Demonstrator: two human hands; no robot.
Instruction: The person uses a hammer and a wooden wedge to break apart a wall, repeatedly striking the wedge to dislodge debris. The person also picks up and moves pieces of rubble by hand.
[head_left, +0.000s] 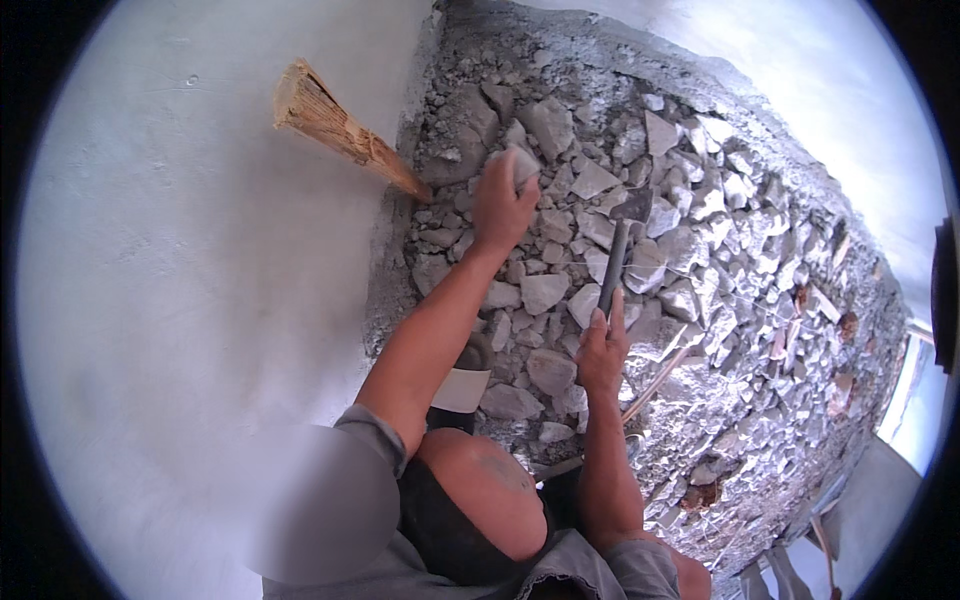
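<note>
Broken grey stones (545, 292) cover the ground in front of me. My left hand (504, 199) grips a pale stone (525, 166) near the wall side of the rubble; the stone is slightly blurred. To the right, my right hand (603, 345) holds the dark handle of a hammer (616, 259). Its dark metal head (634, 206) lies among or just over the stones, pointing away from me; whether it touches them I cannot tell. A gap of rubble separates the two hands.
A rough wooden post (345, 135) leans by the plastered wall (225, 225) on the left. A thin wooden stick (660, 382) lies right of my right forearm. A thin pale string (675, 267) crosses the rubble. Another pale wall (840, 97) bounds the far side.
</note>
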